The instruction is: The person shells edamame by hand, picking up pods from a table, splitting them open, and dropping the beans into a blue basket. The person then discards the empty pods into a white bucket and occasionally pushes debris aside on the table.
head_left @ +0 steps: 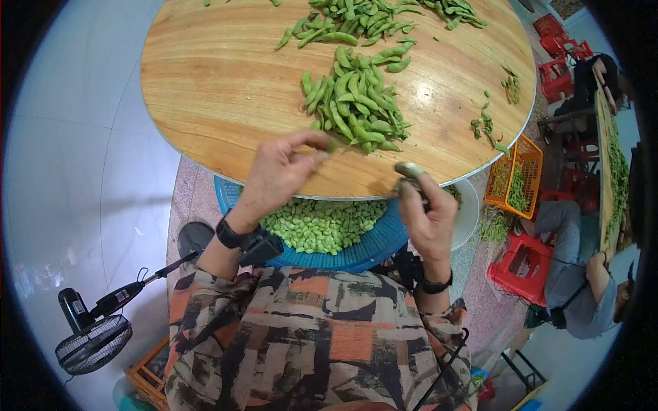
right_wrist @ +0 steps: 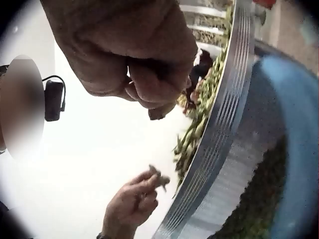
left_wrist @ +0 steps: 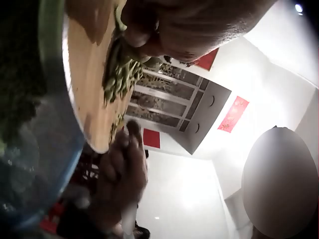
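A pile of green soybean pods [head_left: 356, 103] lies on the round wooden table in the head view. At its near edge is my left hand [head_left: 277, 171], thumb and forefinger pinching a small, blurred green pod [head_left: 333, 146]. The right wrist view also shows the left hand [right_wrist: 130, 204] with a small thing between its fingertips. My right hand [head_left: 432, 219] is at the table's near edge, fingers bent and dark at the tips; I cannot tell whether it holds anything. Below the edge, a blue basket [head_left: 373, 253] contains many shelled green beans [head_left: 319, 226], partly hidden by the table.
More pods [head_left: 363, 20] lie farther back on the table [head_left: 212, 89]. A white bucket [head_left: 466, 219] and an orange crate [head_left: 517, 171] stand at the right, near a red stool [head_left: 521, 267] and a seated person [head_left: 582, 274]. A black fan [head_left: 96, 342] is at the left.
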Demonstrator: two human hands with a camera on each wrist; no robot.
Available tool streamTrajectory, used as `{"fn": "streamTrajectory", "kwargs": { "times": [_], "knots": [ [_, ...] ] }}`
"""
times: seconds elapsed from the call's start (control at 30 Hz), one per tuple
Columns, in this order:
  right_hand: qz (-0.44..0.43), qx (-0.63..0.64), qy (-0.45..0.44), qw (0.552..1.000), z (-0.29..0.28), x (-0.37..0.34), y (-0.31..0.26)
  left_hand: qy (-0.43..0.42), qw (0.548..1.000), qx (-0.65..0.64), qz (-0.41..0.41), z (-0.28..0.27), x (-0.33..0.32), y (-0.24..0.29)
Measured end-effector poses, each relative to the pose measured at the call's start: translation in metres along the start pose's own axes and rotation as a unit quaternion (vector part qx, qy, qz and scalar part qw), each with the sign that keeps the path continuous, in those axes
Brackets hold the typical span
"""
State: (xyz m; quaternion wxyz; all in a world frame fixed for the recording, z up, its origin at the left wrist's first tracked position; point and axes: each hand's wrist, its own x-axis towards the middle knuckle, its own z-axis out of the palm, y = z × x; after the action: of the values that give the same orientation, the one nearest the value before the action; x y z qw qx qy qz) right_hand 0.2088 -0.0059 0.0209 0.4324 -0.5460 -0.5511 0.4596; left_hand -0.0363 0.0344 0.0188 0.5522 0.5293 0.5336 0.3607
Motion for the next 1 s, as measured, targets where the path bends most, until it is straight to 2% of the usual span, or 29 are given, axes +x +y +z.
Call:
{"fn": "streamTrajectory", "kwargs": {
  "times": [0.03,0.1,0.13,0.2,0.27,0.33,0.37,0.43,0.57,0.6,0.63,0.67,0.7,0.73,0.8,0.83,0.87,0.9,0.93,0.97,1.0],
  "knots": [
    [0.001,-0.001,0.001,1.000,0.010,0.004,-0.001,-0.001,1.000,-0.001,-0.001,0.009,-0.005,0.000],
    [-0.001,0.047,-0.051,0.998,0.024,0.009,0.001,-0.055,0.994,-0.090,-0.021,0.024,-0.013,0.001],
    [0.000,0.046,-0.051,0.998,0.027,0.010,0.001,-0.067,0.992,-0.097,-0.053,0.026,-0.016,0.000],
    [0.015,0.074,-0.117,0.990,0.030,0.011,0.002,-0.053,0.993,-0.099,-0.039,0.031,-0.019,-0.002],
    [0.017,0.086,-0.121,0.989,0.030,0.009,0.005,-0.038,0.994,-0.102,-0.026,0.034,-0.021,-0.006],
    [0.018,0.097,-0.125,0.987,0.030,0.008,0.006,-0.004,0.997,-0.016,0.076,0.037,-0.023,-0.012],
    [0.023,0.099,-0.127,0.987,0.029,0.007,0.005,-0.004,0.997,-0.017,0.075,0.038,-0.023,-0.013],
    [0.028,0.101,-0.128,0.986,0.029,0.006,0.005,0.061,0.976,0.119,0.174,0.040,-0.022,-0.015],
    [-0.006,0.092,-0.128,0.987,0.027,0.006,0.011,0.044,0.969,0.135,0.201,0.039,-0.024,-0.014],
    [-0.032,0.073,-0.138,0.987,0.026,0.007,0.013,-0.011,0.997,-0.001,0.070,0.037,-0.025,-0.010],
    [-0.032,0.073,-0.138,0.987,0.022,0.007,0.011,-0.065,0.986,-0.136,-0.064,0.035,-0.026,-0.008],
    [0.062,0.173,-0.173,0.968,0.018,0.007,0.007,-0.064,0.987,-0.136,-0.064,0.032,-0.025,-0.010],
    [0.155,0.270,-0.205,0.928,0.015,0.008,0.006,-0.123,0.952,-0.254,-0.118,0.028,-0.024,-0.013],
    [0.155,0.270,-0.206,0.928,0.012,0.007,0.007,-0.178,0.897,-0.367,-0.169,0.026,-0.024,-0.014],
    [0.210,0.352,-0.227,0.884,0.010,0.008,0.010,-0.181,0.899,-0.365,-0.160,0.027,-0.025,-0.014],
    [0.209,0.352,-0.227,0.884,0.012,0.008,0.008,-0.187,0.899,-0.364,-0.153,0.029,-0.026,-0.014],
    [0.145,0.261,-0.197,0.934,0.016,0.006,0.003,-0.187,0.899,-0.365,-0.154,0.031,-0.026,-0.014],
    [0.080,0.166,-0.164,0.969,0.019,0.004,0.001,-0.184,0.935,-0.282,-0.112,0.034,-0.027,-0.012],
    [0.080,0.166,-0.163,0.969,0.021,0.003,0.003,-0.179,0.962,-0.196,-0.068,0.036,-0.028,-0.011],
    [-0.028,0.071,-0.141,0.987,0.024,0.002,0.008,-0.178,0.962,-0.196,-0.067,0.037,-0.028,-0.009],
    [-0.136,-0.026,-0.117,0.983,0.026,0.002,0.010,-0.157,0.976,-0.132,-0.078,0.038,-0.028,-0.008]
  ]
}}
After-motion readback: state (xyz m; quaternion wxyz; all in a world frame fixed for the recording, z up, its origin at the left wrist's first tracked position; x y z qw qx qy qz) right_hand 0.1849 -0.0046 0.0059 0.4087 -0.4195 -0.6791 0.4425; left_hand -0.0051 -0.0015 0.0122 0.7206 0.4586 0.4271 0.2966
